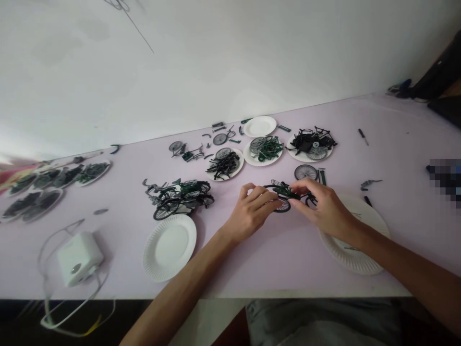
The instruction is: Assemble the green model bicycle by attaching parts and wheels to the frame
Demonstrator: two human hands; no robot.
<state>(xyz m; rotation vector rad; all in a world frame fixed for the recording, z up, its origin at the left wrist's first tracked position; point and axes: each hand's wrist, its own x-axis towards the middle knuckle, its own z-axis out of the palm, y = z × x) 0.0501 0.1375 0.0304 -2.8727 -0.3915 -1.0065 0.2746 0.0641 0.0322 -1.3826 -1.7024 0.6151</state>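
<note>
A small dark green model bicycle (284,191) is held between my two hands, slightly right of the middle of the view. My left hand (252,211) has its fingers closed on the end with the spoked wheel, covering part of it. From the right, my right hand (322,206) pinches the frame behind its middle, thumb below and fingers above. Another spoked wheel (306,172) lies just beyond my right hand. Several assembled model bicycles (180,196) stand together to the left.
Plates of black parts (312,144) and green parts (266,148) are at the back. A bare paper plate (170,247) is at front left, a large plate (374,230) beneath my right forearm. A white box with cables (79,257) sits far left; a screwdriver (363,136) lies right.
</note>
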